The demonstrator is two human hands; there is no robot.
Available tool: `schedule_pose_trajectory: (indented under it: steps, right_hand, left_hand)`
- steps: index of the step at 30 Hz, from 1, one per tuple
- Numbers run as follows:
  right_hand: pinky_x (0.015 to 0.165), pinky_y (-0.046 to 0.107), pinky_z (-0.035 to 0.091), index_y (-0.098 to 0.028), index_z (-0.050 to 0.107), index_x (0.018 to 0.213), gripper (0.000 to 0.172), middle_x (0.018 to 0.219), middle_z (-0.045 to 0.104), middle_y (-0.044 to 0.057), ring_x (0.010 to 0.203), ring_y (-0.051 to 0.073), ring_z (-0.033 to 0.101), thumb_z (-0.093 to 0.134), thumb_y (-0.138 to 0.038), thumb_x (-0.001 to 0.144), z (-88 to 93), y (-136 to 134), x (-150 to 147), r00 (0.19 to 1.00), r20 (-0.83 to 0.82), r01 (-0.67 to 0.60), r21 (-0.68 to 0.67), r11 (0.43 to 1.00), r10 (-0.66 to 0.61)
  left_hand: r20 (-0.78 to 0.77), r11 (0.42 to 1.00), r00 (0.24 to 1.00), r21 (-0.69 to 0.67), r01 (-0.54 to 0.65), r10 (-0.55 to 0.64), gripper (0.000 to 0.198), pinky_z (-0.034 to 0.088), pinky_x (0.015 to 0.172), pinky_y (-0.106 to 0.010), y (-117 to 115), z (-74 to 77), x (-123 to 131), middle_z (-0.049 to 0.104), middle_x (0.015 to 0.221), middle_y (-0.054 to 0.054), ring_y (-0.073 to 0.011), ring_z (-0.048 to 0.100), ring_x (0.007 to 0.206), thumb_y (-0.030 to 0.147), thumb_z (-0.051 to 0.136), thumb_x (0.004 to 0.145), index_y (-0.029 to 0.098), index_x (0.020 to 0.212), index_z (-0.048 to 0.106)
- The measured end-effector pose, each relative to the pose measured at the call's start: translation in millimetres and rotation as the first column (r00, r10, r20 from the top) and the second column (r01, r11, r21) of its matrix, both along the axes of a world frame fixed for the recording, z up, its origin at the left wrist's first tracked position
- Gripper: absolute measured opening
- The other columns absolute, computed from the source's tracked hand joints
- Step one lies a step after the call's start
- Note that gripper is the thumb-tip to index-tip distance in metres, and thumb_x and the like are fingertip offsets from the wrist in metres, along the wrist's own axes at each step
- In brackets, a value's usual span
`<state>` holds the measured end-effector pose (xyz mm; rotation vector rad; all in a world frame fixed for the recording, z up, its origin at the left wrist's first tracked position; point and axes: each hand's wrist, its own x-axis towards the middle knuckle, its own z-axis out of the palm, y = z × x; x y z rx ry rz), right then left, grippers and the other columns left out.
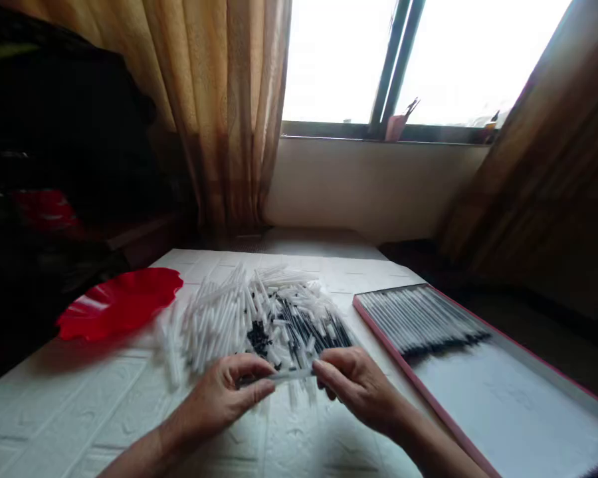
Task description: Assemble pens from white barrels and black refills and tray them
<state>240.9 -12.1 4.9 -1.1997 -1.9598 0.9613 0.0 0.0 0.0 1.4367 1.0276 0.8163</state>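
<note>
A translucent pen barrel (294,375) is held level between my two hands, low in front of the pile. My left hand (224,392) pinches its left end between thumb and fingers. At the other end, my right hand (351,385) grips it with the fingers curled in. Just beyond lie many clear-white pen tubes (216,318), dark slim rods like pen refills (309,325) and a small heap of tiny black parts (259,337). Small whitish pieces (306,289) are mixed in at the back. Fine detail on the held barrel is blurred.
A red wavy-edged dish (122,305) stands at the left of the white brick-patterned table (70,405). To the right lies a shallow pink-edged box (518,405), with a row of finished-looking pens (423,315) across its far end. Behind are curtains (224,99) and a window.
</note>
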Motion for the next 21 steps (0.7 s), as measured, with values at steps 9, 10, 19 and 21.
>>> schedule_pose_trajectory:
  steps: [9,10,19,21]
  right_hand:
    - [0.048,0.022,0.038,-0.017,0.056,0.062,0.056,0.055,0.056,0.001,0.049,0.011,0.048,0.046,-0.063,0.091,-0.8,3,9,0.987,-0.151,0.055,-0.023,0.998,-0.058]
    - [0.048,0.022,0.038,-0.017,0.057,0.063,0.057,0.055,0.056,0.001,0.048,0.011,0.048,0.046,-0.065,0.091,-2.3,3,7,0.985,-0.164,0.04,-0.041,0.998,-0.046]
    - [0.045,0.02,0.036,-0.016,0.059,0.065,0.058,0.053,0.053,-0.001,0.045,0.009,0.046,0.048,-0.068,0.088,-8.6,-1,-6,0.962,-0.27,-0.081,-0.172,0.982,0.032]
    - [0.046,0.02,0.037,-0.016,0.06,0.064,0.05,0.052,0.055,0.0,0.045,0.01,0.048,0.051,-0.057,0.091,-9.6,-3,-10,0.977,-0.21,-0.061,-0.089,0.994,0.041]
  left_hand:
    - [0.206,0.985,0.969,-0.131,-0.109,0.135,0.038,0.031,0.042,-0.017,9,-2.4,-12,0.061,0.056,0.003,-0.0102,0.052,0.047,0.049,0.084,0.069,0.017,0.087,0.073]
    - [0.235,0.982,0.96,-0.144,-0.122,0.154,0.039,0.032,0.042,-0.017,10,-2.8,-13,0.061,0.056,0.002,-0.0103,0.054,0.048,0.049,0.084,0.069,0.017,0.088,0.073]
    - [0.427,0.956,0.864,-0.234,-0.178,0.266,0.039,0.037,0.045,-0.016,10,-3.8,-13,0.065,0.06,0.001,-0.0094,0.058,0.052,0.041,0.091,0.063,0.016,0.088,0.075]
    - [0.449,0.953,0.85,-0.242,-0.181,0.275,0.039,0.038,0.046,-0.016,9,-4.3,-11,0.066,0.062,0.001,-0.0107,0.061,0.055,0.04,0.09,0.065,0.016,0.091,0.074]
